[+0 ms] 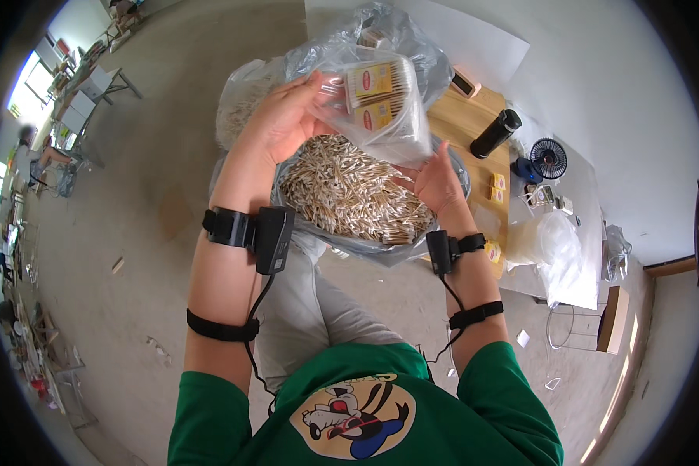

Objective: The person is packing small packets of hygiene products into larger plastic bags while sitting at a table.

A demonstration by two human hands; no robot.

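A concrete floor (140,303) is seen below, and to the right a wooden table (450,120) is placed against a pale table (582,186). In front of the person, a large grey bag (334,233) is spread open, and a heap of loose cotton swabs (342,190) is held in it. Above the heap, a clear bag (415,128) is held up, with packs of swabs (374,93) seen inside under yellow labels. Its left edge is grasped by the left hand (287,116), with the fingers closed over the plastic. Its lower right corner is met by the right hand (436,184), whose thumb is raised beside it; the fingers are partly hidden, so whether they are clenched cannot be told. On the tables, a black flask (495,133) is laid near a small fan (547,159). Smaller still, yellow boxes (497,186) are set along the wooden table's right edge.
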